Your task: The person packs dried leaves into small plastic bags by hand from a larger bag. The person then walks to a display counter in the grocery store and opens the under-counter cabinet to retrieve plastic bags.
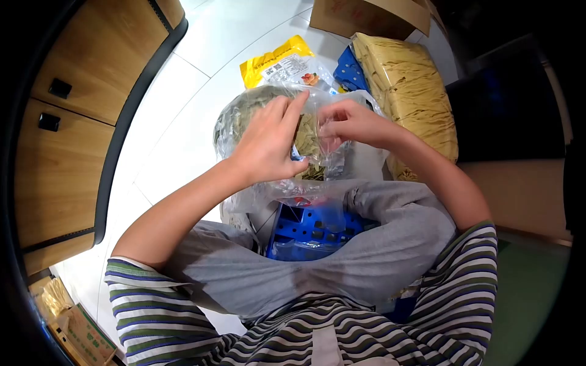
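While the left hand (pixel 271 139) spreads open over the clear bag (pixel 231 125), the right hand (pixel 347 125) curls, its grip unclear.

The cabinet (pixel 67 165) is left of the bag (pixel 229 131), the package (pixel 412 91) right. Beyond the packet (pixel 259 66) stands the box (pixel 366 19); the crate (pixel 290 227) lies nearer.

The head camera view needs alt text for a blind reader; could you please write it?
A person's left hand and right hand are over a clear bag of dried leaves; a blue crate is nearer, a yellow and white packet beyond.
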Available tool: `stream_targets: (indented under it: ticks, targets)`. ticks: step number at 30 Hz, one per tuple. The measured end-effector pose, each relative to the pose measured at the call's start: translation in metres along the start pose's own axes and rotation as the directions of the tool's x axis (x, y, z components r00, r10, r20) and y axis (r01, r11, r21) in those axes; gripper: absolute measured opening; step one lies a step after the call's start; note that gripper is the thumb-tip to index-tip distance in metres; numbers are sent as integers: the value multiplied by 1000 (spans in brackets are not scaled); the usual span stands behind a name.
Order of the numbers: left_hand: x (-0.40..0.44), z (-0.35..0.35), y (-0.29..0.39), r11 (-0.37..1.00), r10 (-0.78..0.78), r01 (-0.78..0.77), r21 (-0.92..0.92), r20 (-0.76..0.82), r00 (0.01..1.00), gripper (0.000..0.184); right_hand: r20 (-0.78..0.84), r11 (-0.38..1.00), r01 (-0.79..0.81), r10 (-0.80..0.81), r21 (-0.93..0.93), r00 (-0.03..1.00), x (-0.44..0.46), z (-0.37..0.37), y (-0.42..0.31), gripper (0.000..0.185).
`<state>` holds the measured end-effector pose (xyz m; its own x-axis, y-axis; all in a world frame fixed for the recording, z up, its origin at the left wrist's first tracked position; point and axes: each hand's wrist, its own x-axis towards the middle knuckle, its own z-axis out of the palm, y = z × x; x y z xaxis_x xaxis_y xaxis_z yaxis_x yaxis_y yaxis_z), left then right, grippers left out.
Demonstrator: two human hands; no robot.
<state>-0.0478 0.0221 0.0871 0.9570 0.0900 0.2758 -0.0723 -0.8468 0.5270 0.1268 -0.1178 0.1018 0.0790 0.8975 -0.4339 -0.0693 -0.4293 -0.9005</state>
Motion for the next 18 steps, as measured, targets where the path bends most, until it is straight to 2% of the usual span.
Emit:
stream_targets:
  ticks: [3, 6, 9, 12, 14, 15, 17, 18]
  targets:
    - [1, 6, 2, 999, 53, -53, -14, 35, 998, 102, 111, 990, 58, -44, -129, 993, -2, -9, 6, 18]
    - [9, 8, 9, 994, 95, -91, -66, 53, 994, 102, -15, 974, 15, -18, -226, 1000, -8, -6, 3, 19]
    - [20, 9, 5, 987, 138, -130, -89, 82, 987, 103, -99, 976, -1, -21, -216, 995, -7, -8, 10, 22]
    - [25, 12, -2, 987, 123, -118, -107, 41, 992, 104, -243, 996, 28, -48, -85, 969, -15, -4, 4, 20]
    - [21, 20, -9, 986, 113, -118, -116, -44, 993, 104, -313, 958, 208, -263, -198, 913, -17, -13, 15, 17]
    - [19, 24, -13, 989, 90, -93, -116, -31, 995, 104, -334, 923, 289, -364, -253, 870, -17, -12, 17, 16]
    - [13, 30, -17, 993, 40, -40, -115, 2, 999, 105, -315, 810, 318, -506, -492, 803, -24, -8, 15, 12]
    - [11, 31, -18, 992, 66, -65, -112, 4, 998, 105, -285, 730, 321, -573, -603, 768, -27, -4, 12, 11]
